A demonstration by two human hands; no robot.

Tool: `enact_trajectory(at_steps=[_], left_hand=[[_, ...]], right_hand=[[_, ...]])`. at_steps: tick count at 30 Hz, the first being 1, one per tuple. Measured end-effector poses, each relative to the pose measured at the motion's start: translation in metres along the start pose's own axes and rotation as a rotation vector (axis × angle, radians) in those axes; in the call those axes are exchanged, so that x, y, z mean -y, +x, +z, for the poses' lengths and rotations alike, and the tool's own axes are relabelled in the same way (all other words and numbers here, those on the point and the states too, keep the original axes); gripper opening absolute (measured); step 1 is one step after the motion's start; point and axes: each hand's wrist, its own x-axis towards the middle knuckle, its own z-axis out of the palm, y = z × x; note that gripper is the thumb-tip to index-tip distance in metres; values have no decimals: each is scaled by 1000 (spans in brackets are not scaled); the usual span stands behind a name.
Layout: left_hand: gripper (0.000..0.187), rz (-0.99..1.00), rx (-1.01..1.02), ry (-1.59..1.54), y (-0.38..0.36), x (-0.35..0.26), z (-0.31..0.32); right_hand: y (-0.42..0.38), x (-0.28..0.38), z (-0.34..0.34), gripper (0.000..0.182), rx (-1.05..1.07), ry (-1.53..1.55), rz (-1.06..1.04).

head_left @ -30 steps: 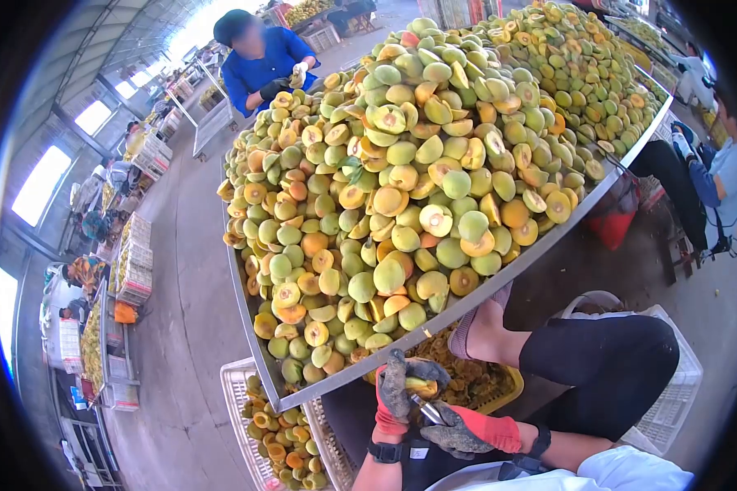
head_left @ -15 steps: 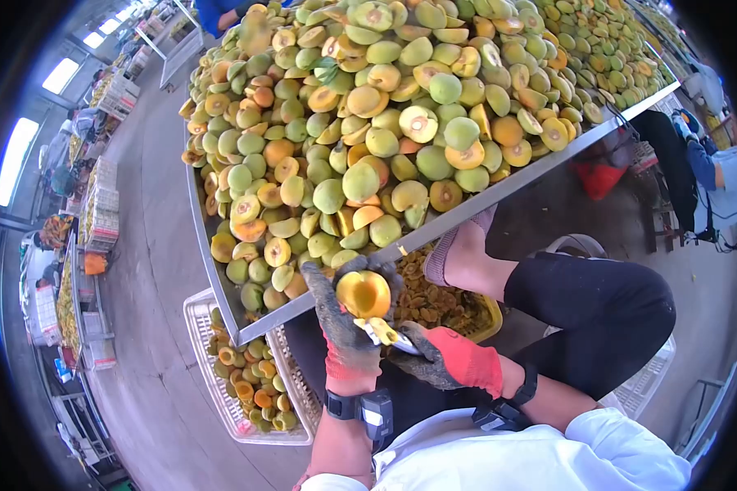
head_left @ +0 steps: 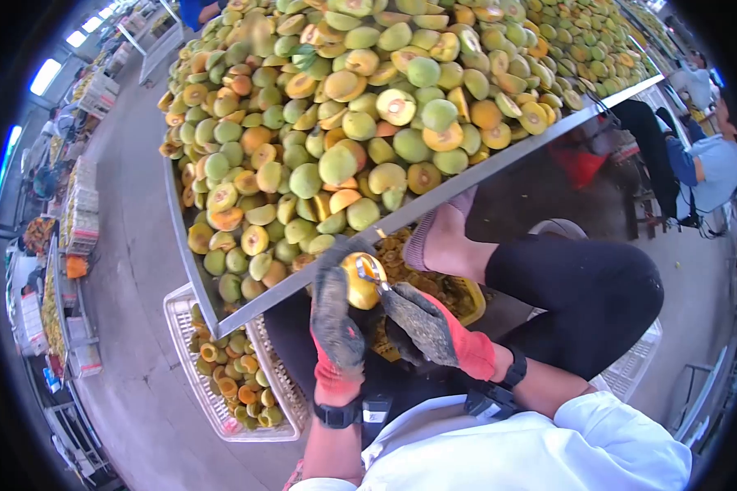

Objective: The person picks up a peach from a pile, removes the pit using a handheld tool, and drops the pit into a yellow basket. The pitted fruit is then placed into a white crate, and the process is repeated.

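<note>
My left hand (head_left: 336, 315), in a dark, stained glove with a red cuff, is wrapped round a yellow peach half (head_left: 359, 288). In my right hand (head_left: 436, 329), gloved the same way, is a small metal coring tool (head_left: 372, 270). Its curved loop rests against the cut face of the fruit, and the handle is mostly hidden by my fingers. Both hands are above my lap, just below the metal table edge (head_left: 434, 216). Green and yellow peach halves (head_left: 336, 164) lie heaped on that table, several with cut faces up.
A white plastic crate (head_left: 174, 327) at lower left holds hollowed peach halves. Under the table edge is a yellow basket (head_left: 473, 304) with fruit scraps, partly behind my hands. My bent knee (head_left: 630, 282) is at right. Another person (head_left: 708, 172) sits further right; stacked crates (head_left: 82, 204) stand far left.
The coring tool has moved from below the peach half, where yellow scraps clung to it, up onto the cut face. My left hand has turned the fruit. The whole view has shifted slightly.
</note>
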Motion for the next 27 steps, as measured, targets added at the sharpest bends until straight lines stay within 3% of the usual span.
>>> enact_trajectory(at_steps=[2, 3, 5, 6, 8, 11, 12, 14, 22, 25, 27], left_hand=[[50, -65, 85, 210, -1, -1, -11], [50, -73, 86, 210, -1, -8, -14], [47, -261, 129, 74, -3, -24, -15], [47, -252, 121, 81, -4, -25, -17], [47, -144, -9, 40, -3, -21, -24], [46, -21, -77, -20, -3, -11, -26], [45, 53, -124, -55, -3, -7, -24], [42, 64, -147, -9, -5, -1, -20], [38, 191, -212, 138, -13, 15, -11], [38, 193, -240, 187, -18, 17, -10], [38, 250, -242, 69, -23, 11, 3]], right_hand=[[2, 6, -1, 20, -222, -181, -68], [-1, 12, 15, 20, -281, -405, -72], [-3, 15, 36, 22, -335, -549, -65], [-1, 16, 41, 24, -380, -700, -66], [2, 12, 34, 27, -395, -719, -80], [11, -12, 18, 25, -367, 99, -283], [10, -14, 17, 25, -364, 101, -284], [6, -14, 11, 20, -344, -1189, -575], [1, -11, 18, 22, -348, -1286, -638], [6, -14, 2, 24, -327, -1227, -647], [20, -25, -29, 29, -378, 122, -246]])
